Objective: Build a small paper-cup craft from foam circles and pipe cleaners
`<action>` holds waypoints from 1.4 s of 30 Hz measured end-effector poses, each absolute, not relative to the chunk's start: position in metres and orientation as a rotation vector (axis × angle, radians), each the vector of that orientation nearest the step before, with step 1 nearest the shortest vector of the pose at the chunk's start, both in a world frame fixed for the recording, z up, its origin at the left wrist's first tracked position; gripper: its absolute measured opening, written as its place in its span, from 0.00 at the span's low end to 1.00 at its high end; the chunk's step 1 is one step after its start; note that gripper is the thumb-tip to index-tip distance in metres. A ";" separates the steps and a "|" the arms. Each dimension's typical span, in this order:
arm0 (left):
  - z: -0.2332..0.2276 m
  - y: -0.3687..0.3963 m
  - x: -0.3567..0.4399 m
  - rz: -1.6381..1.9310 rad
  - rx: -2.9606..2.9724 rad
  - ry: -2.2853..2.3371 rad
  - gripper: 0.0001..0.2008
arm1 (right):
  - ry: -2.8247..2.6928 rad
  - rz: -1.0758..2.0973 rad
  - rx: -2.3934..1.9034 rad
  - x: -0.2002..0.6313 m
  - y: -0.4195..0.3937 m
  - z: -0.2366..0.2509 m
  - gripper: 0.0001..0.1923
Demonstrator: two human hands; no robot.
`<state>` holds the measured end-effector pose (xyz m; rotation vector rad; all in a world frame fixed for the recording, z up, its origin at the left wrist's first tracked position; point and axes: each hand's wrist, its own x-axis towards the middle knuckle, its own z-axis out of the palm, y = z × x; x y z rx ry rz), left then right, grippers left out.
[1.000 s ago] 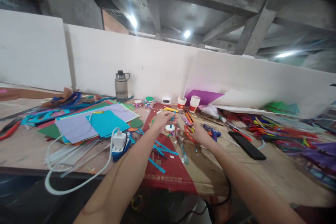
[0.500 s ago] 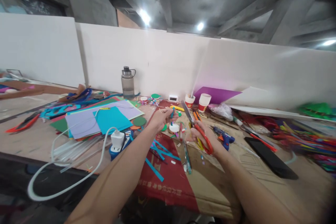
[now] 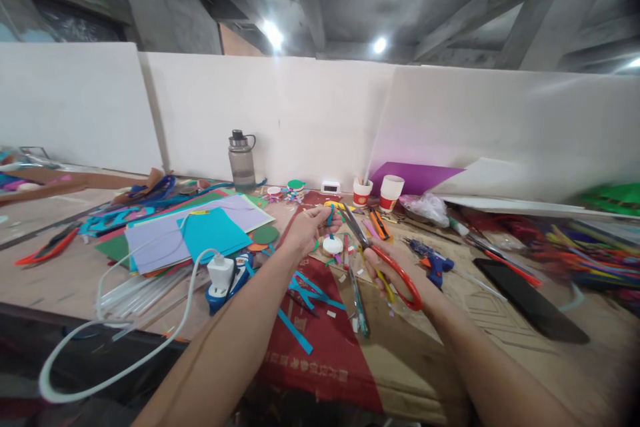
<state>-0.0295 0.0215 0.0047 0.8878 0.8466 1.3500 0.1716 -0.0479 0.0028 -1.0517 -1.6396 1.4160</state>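
Note:
My left hand (image 3: 309, 227) pinches a short blue paper strip (image 3: 329, 214) and holds it above the table. Red-handled scissors (image 3: 385, 260) are gripped in my right hand (image 3: 387, 268), their blades open and pointing up-left toward the strip, tips just short of it. Below the strip lies a small white tape roll (image 3: 333, 245). More cut blue strips (image 3: 307, 290) lie on the red cardboard (image 3: 320, 347) in front of me.
Coloured paper sheets (image 3: 195, 230) and a white charger with cable (image 3: 220, 270) lie at left. A water bottle (image 3: 242, 161) and two paper cups (image 3: 376, 192) stand by the white partition. A blue glue gun (image 3: 433, 261) and a black phone (image 3: 530, 299) lie at right.
My right hand picked the scissors up from the table, raised them and opened the blades toward the strip. My left hand kept holding the blue strip. The view shifted a little.

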 end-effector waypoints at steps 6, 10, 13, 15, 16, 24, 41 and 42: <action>0.008 0.020 -0.029 1.360 0.871 0.850 0.08 | -1.671 1.418 -1.064 0.171 -0.051 0.008 0.20; 0.006 0.019 -0.028 1.355 0.887 0.854 0.07 | -1.671 1.429 -1.037 0.173 -0.049 0.005 0.18; 0.005 0.019 -0.028 1.355 0.889 0.852 0.07 | -1.687 1.419 -1.028 0.174 -0.048 0.004 0.18; 0.005 0.019 -0.028 1.361 0.892 0.852 0.08 | -1.694 1.404 -1.023 0.174 -0.048 0.005 0.18; 0.005 0.020 -0.028 1.366 0.893 0.854 0.08 | -1.695 1.398 -1.021 0.173 -0.048 0.006 0.18; 0.002 0.023 -0.029 1.369 0.916 0.829 0.07 | -1.772 1.390 -1.013 0.175 -0.050 0.007 0.21; -0.011 0.028 -0.033 1.324 1.079 0.738 0.22 | -1.792 1.444 -1.020 0.178 -0.049 0.002 0.27; -0.012 0.029 -0.033 1.322 1.086 0.732 0.23 | -1.783 1.444 -1.023 0.178 -0.049 0.002 0.28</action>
